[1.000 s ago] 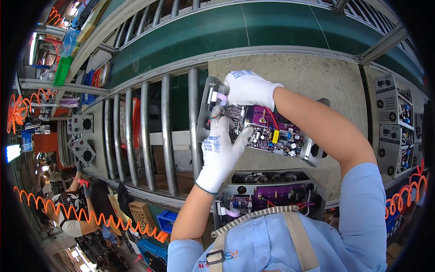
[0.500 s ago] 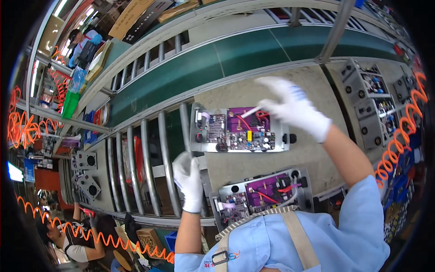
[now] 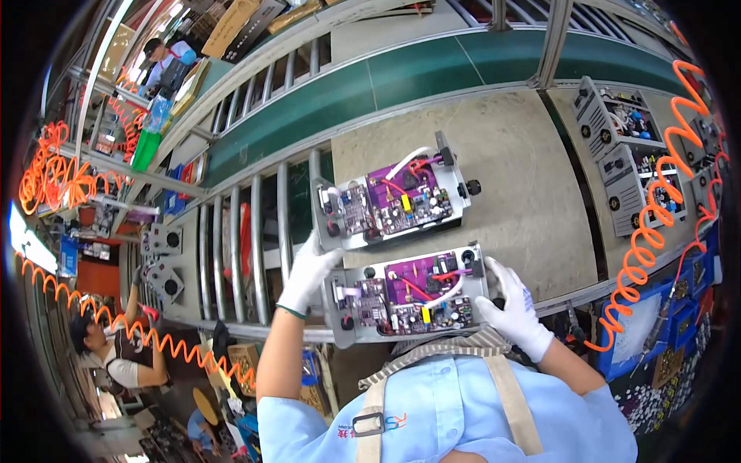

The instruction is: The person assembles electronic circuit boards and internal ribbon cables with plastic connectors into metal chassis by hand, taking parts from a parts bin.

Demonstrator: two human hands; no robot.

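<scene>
Both my hands wear white gloves and grip a near electronics chassis, a low open grey metal case, by its two ends. My left hand is at its left end, fingers close to the gap behind it. My right hand wraps the right end panel. Inside are a purple circuit board, darker boards with small parts, and red and white wires. Just behind stands a similar far chassis, slightly askew, a white cable arching over its purple board. My fingers' undersides are hidden.
Metal rollers lie left of the worktop; a green conveyor belt runs behind. More grey cases stand at right. An orange coiled hose hangs near my right arm. A co-worker is at far left.
My right hand has left the white cable on the far chassis and come down to the near one. My left hand has also reached the near chassis, which now sits straighter. The far chassis looks more tilted.
</scene>
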